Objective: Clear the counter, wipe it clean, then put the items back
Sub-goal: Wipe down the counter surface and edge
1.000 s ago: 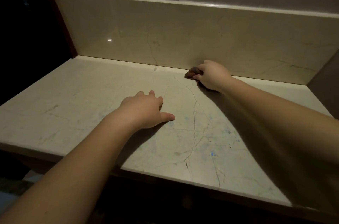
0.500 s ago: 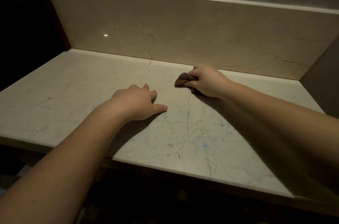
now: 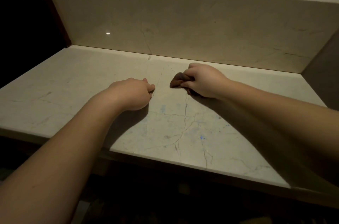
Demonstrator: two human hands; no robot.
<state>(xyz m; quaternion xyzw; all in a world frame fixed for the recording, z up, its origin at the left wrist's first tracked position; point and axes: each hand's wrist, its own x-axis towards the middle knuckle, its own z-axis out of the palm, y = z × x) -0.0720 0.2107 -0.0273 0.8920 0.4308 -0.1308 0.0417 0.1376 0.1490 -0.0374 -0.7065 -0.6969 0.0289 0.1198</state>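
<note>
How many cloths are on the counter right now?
1. A brown cloth is bunched in the right hand, pressed on the counter near the back wall. The left hand rests beside it, holding nothing visible. Part of the cloth is hidden under the hand.

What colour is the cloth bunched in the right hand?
Brown; the cloth shows best in the head view, gripped by the right hand.

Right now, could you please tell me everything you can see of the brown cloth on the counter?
The brown cloth is small, dark and soft-looking, bunched into folds rather than spread flat. The right hand grips it, fingers closed around it, hiding most of it; only a rounded wad shows to the hand's left. It is pressed on the pale marble counter, toward the back, short of the backsplash, apart from the left hand.
</note>
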